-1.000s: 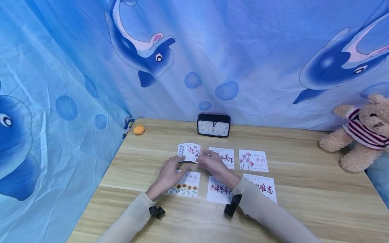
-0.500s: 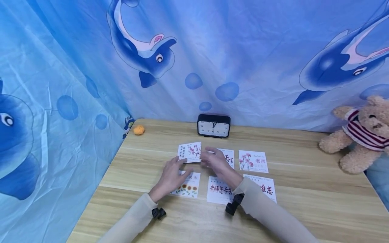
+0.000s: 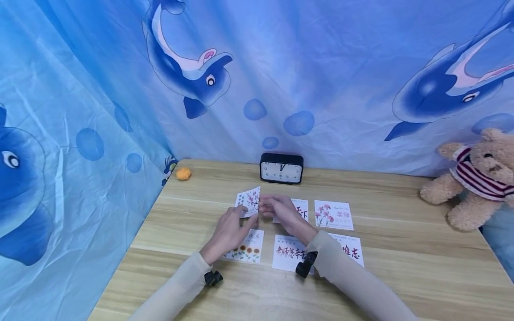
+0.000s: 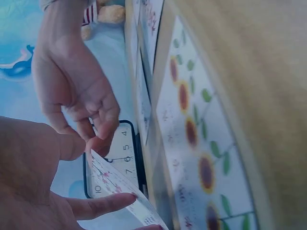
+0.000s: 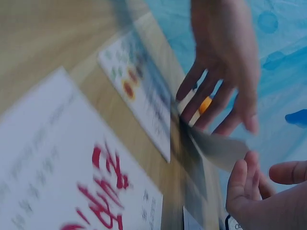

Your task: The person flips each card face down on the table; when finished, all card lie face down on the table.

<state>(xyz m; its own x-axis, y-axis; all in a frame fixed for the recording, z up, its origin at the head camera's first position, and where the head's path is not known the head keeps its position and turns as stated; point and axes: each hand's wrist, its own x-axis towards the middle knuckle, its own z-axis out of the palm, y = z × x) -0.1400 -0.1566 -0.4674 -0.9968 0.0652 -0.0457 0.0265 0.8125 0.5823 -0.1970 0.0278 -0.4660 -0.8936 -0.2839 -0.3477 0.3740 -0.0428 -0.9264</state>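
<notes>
Both hands are on the same little blossom card (image 3: 249, 200), which is lifted and tilted up off the wooden surface (image 3: 401, 249) just in front of the black clock (image 3: 281, 168). The left hand (image 3: 230, 231) has its fingers fairly straight, propping the card's near-left edge from below, while the right hand (image 3: 281, 211) pinches the card's right edge with curled fingertips. In front of the clock and under the hands, more cards lie flat: a sunflower card (image 3: 246, 250), a red-lettered card (image 3: 290, 253), a carnation card (image 3: 333, 215) off to the clock's right. Left of the clock sits a small orange ball (image 3: 183, 174); far to its right, a teddy bear (image 3: 475, 178).
</notes>
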